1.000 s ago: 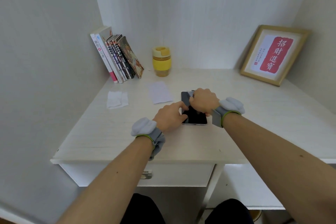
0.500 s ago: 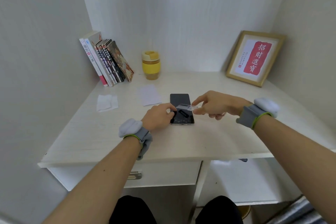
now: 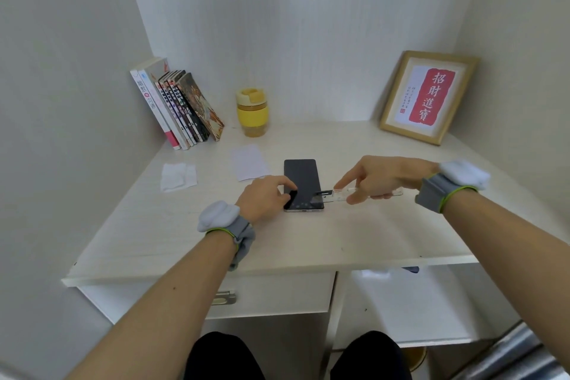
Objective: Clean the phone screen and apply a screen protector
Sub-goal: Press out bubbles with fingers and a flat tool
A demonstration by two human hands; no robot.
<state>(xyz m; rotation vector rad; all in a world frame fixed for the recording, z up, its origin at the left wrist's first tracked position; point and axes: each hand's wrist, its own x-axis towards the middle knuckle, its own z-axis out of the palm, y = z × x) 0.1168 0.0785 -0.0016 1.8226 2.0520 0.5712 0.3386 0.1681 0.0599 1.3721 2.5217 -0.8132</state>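
A black phone (image 3: 301, 177) lies flat, screen up, in the middle of the pale desk (image 3: 308, 234). My left hand (image 3: 262, 198) rests at its near left corner, with a fingertip on the glass. My right hand (image 3: 381, 177) is just right of the phone and pinches a clear film strip (image 3: 336, 193) between thumb and fingers, index finger stretched out. The film hangs a little above the desk, its dark-tabbed end over the phone's right edge.
A white paper sheet (image 3: 249, 162) and a crumpled white wipe (image 3: 178, 176) lie left of the phone. Leaning books (image 3: 177, 106), a yellow cup (image 3: 252, 112) and a framed red print (image 3: 427, 97) stand at the back. A drawer (image 3: 271, 295) sits under the desk edge.
My right hand lifted off the phone and drew the clear film away to the right. My left hand stayed at the phone's near left corner.
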